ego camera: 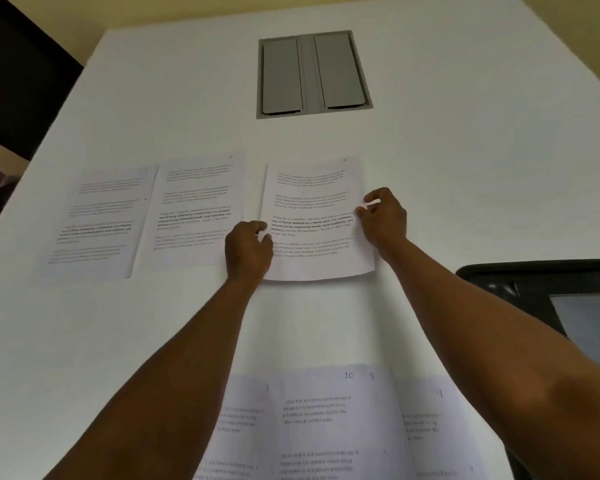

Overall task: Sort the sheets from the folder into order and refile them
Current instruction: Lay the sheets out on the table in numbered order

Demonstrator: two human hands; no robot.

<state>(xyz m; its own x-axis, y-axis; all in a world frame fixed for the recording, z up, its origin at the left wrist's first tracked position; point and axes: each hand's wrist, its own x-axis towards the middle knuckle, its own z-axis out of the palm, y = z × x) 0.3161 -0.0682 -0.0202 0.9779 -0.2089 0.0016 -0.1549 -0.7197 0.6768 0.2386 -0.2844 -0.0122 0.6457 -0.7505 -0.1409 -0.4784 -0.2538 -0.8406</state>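
Near edge: we see overlapping white printed sheets (340,424).
Hands: our left hand (248,251) and right hand (383,216) pinch the white printed page's (314,220) side edges.
Far: bare white table (187,98).

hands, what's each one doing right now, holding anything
Left hand: pinches the left edge of the printed sheet.
Right hand: pinches the same sheet's right edge.

My white table (430,168) with a grey double-flap hatch (313,75) set in it, yellowish wall (222,8) beyond, dark panel (18,74) to my left, black chair (548,289) at my right
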